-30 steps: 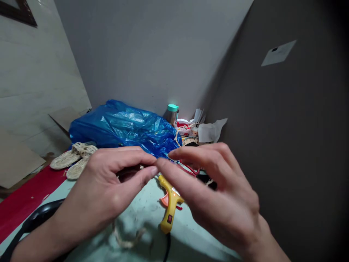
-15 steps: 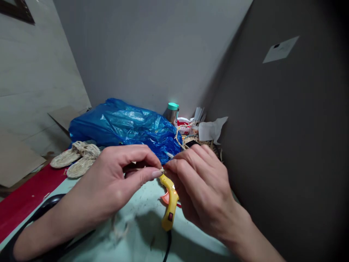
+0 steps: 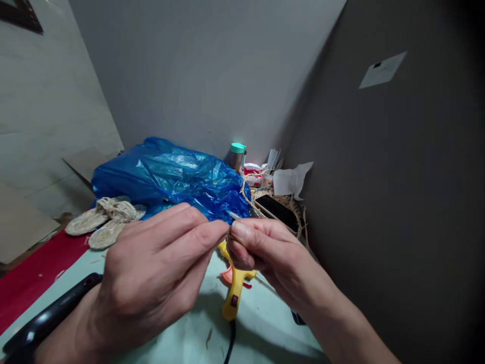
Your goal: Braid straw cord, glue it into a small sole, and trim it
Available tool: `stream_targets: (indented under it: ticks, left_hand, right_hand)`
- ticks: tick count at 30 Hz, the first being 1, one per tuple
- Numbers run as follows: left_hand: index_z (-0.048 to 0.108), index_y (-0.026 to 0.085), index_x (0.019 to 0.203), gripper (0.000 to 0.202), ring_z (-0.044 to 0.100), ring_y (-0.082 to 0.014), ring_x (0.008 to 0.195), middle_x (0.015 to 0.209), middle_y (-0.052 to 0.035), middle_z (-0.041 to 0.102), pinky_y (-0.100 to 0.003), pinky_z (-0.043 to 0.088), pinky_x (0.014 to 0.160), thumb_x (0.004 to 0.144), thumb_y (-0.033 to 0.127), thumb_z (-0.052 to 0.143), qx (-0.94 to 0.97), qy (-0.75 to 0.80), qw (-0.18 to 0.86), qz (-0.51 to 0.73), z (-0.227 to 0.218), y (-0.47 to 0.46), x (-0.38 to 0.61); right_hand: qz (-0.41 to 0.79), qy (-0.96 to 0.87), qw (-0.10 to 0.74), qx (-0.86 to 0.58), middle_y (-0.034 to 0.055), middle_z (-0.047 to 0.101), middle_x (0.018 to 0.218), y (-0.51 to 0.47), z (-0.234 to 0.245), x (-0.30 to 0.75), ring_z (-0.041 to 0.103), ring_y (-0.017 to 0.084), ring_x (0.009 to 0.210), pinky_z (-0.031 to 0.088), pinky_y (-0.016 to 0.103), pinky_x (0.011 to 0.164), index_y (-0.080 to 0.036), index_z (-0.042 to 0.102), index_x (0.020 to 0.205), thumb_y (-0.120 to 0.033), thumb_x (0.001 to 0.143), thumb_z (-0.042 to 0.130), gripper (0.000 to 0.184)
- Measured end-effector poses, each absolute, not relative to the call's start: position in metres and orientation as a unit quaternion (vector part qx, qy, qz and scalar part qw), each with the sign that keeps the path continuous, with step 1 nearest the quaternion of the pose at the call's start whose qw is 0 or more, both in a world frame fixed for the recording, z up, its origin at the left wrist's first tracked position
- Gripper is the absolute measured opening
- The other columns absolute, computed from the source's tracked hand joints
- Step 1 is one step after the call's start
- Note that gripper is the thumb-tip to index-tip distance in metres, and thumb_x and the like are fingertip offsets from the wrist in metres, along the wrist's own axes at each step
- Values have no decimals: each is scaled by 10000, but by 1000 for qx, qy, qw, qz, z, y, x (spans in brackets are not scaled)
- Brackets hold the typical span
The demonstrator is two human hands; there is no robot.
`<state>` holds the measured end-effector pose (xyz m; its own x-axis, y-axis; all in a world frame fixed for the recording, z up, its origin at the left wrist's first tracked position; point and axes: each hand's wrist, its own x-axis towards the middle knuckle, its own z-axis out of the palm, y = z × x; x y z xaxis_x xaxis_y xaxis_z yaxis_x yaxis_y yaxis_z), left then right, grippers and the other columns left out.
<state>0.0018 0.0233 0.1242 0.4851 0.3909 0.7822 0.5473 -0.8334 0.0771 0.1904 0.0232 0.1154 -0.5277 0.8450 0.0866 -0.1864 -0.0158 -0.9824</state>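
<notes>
Pinching with right hand [image 3: 269, 250] against left hand [image 3: 155, 268] above glue gun [image 3: 234, 292] (can't tell left's grip or contents); likely needs steadiness next.

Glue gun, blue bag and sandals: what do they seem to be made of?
Glue gun: probably hard plastic, smooth yellow with a slight sheen. Blue bag: thin plastic film, glossy, with crinkles and bright highlights. Sandals: likely straw or similar plant fibre, matte and rough, with strands showing; exact fibre unclear.
</notes>
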Motion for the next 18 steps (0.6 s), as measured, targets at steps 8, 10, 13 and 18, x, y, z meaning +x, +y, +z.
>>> stream_targets:
  ticks: [8,10,13,18]
  left_hand:
    - [681,196,863,175,635,-104,645,737,9,700,-225,495,621,868,52,583,-804,-332,-32,-492,125,29,9]
    - [692,197,811,152,648,-107,646,728,16,712,-211,497,606,854,87,597,-796,-342,-70,-494,128,30,8]
    - [707,213,747,136,657,-110,625,717,35,727,-178,490,533,823,138,624,-795,-350,-132,-478,132,31,5]
    - [726,241,738,154,682,-103,635,710,71,737,-125,527,570,830,159,634,-775,-359,-275,-442,133,36,1]
  right_hand:
    - [-17,-818,449,-358,67,658,950,13,123,191,580,172,821,434,331,747,-140,567,1142,-177,973,550,174]
    - [-142,-845,407,-316,95,690,950,14,122,193,580,199,819,417,373,744,-115,605,1122,-126,943,569,182]
    - [-212,-847,392,-289,99,694,849,16,120,194,544,192,737,382,379,676,-88,653,1024,-101,941,547,135]
    - [-242,-852,376,-272,83,640,752,19,119,193,422,178,655,334,366,613,-114,641,911,-101,944,482,162]
